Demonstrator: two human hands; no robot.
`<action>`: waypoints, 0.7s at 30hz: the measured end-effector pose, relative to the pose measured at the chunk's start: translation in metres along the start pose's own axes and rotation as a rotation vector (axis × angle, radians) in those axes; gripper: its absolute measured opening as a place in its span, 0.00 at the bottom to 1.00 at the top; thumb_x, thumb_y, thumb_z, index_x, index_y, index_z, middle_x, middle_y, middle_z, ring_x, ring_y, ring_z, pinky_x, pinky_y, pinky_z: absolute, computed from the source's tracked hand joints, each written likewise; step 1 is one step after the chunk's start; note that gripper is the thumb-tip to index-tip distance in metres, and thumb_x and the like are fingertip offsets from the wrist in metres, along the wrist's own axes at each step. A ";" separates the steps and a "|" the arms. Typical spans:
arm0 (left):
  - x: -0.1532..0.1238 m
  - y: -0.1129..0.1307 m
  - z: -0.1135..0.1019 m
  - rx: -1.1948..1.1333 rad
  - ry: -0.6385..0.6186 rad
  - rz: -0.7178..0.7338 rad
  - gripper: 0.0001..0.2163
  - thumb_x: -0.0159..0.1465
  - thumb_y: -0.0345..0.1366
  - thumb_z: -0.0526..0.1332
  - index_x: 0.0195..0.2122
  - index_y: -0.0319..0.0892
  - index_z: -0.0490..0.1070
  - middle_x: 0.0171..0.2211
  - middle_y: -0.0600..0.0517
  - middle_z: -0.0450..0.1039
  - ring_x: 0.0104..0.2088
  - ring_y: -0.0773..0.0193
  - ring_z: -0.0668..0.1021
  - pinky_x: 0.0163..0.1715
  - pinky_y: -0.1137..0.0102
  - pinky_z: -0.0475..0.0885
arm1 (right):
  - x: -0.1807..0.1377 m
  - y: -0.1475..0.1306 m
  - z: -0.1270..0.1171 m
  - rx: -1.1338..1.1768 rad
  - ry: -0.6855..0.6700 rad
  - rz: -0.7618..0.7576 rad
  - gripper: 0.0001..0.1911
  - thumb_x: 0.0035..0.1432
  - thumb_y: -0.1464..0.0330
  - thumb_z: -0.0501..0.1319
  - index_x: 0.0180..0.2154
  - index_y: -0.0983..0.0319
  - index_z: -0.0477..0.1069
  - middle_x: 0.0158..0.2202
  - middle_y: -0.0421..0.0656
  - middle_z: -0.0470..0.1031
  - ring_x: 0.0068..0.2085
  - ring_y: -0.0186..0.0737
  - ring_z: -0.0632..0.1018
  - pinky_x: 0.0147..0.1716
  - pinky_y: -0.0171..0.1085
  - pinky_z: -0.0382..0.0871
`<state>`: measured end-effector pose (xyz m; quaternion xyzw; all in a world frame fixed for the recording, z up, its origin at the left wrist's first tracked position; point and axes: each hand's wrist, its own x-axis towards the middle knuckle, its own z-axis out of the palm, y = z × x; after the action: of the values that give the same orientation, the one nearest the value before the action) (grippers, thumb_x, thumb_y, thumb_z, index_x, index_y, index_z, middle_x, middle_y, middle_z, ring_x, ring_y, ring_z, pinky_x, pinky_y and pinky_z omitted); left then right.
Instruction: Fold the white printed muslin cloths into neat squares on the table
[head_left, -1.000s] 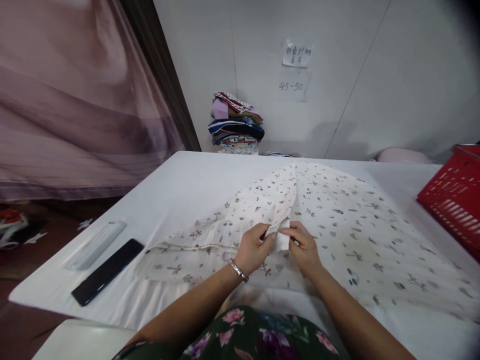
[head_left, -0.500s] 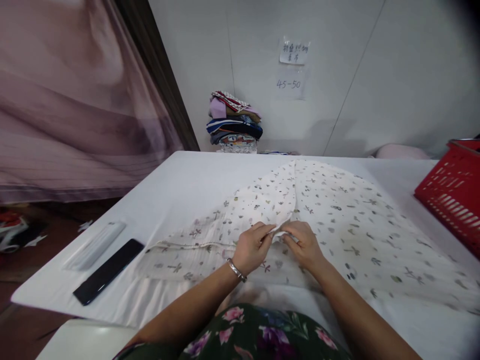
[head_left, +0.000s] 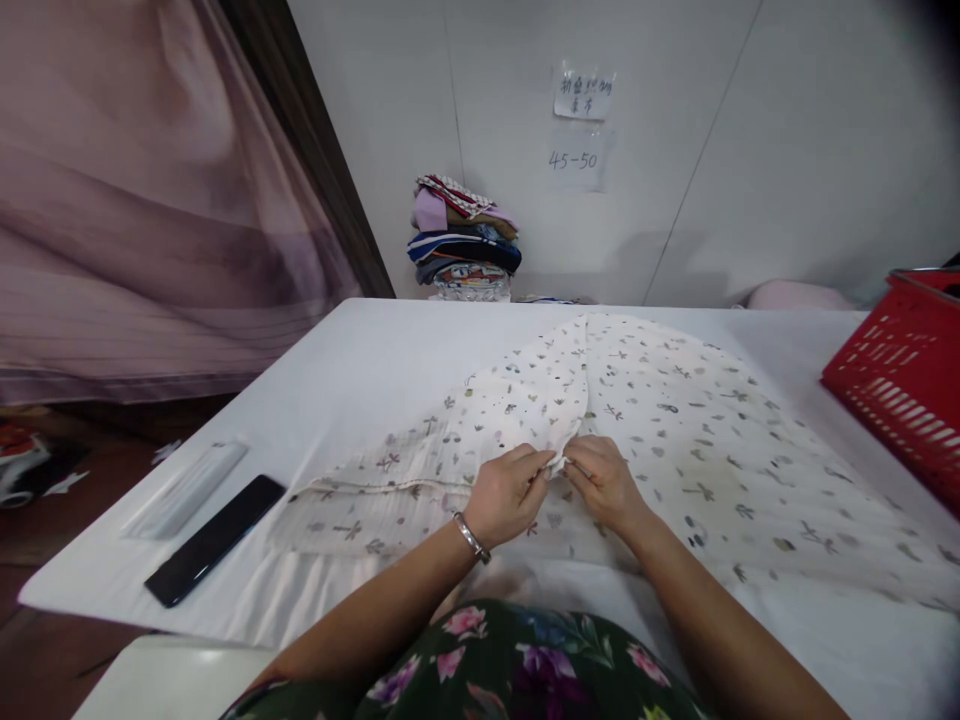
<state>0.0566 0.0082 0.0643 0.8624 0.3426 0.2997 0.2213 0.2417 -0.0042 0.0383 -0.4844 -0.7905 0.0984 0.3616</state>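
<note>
A thin white cloth (head_left: 660,400) printed with small leaves and plants lies spread over the table, its near left part folded along a seam. My left hand (head_left: 510,492), with a silver bracelet at the wrist, pinches the cloth's edge near the middle. Close beside it, my right hand (head_left: 606,482) pinches the same edge, the fingertips of both hands almost touching. A small bunched bit of cloth shows between them. The fingers partly hide the edge they hold.
On the white table (head_left: 300,385) at left lie a black phone (head_left: 214,540) and a whitish plastic-looking packet (head_left: 187,490). A red basket (head_left: 900,370) stands at right. Folded fabrics (head_left: 465,240) are stacked behind the far edge. A pinkish curtain (head_left: 150,200) hangs at left.
My right hand has shifted slightly left and its fingers have closed tighter on the edge, nearer my left hand. The whole view has tilted slightly; the cloth otherwise lies the same.
</note>
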 end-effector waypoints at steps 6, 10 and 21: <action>-0.001 0.003 -0.001 0.094 -0.043 0.012 0.14 0.62 0.34 0.51 0.49 0.42 0.67 0.32 0.50 0.68 0.33 0.66 0.71 0.34 0.73 0.67 | 0.000 -0.001 -0.002 -0.009 -0.013 -0.013 0.13 0.63 0.64 0.50 0.31 0.61 0.69 0.30 0.42 0.70 0.35 0.37 0.69 0.37 0.37 0.55; -0.002 0.000 0.003 0.163 0.018 0.026 0.16 0.61 0.41 0.55 0.48 0.42 0.67 0.31 0.50 0.69 0.31 0.66 0.72 0.31 0.73 0.67 | -0.001 -0.002 -0.001 -0.021 -0.004 -0.010 0.11 0.61 0.67 0.51 0.30 0.61 0.69 0.29 0.42 0.69 0.35 0.37 0.68 0.37 0.37 0.55; -0.001 -0.002 -0.004 0.136 0.033 0.060 0.11 0.64 0.33 0.51 0.44 0.44 0.70 0.36 0.50 0.70 0.38 0.66 0.72 0.37 0.72 0.68 | 0.000 0.002 0.004 0.027 -0.002 -0.065 0.11 0.62 0.64 0.52 0.38 0.59 0.71 0.35 0.43 0.73 0.41 0.40 0.70 0.41 0.40 0.56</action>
<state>0.0529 0.0098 0.0656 0.8803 0.3396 0.2966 0.1474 0.2407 -0.0025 0.0346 -0.4536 -0.8047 0.0978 0.3705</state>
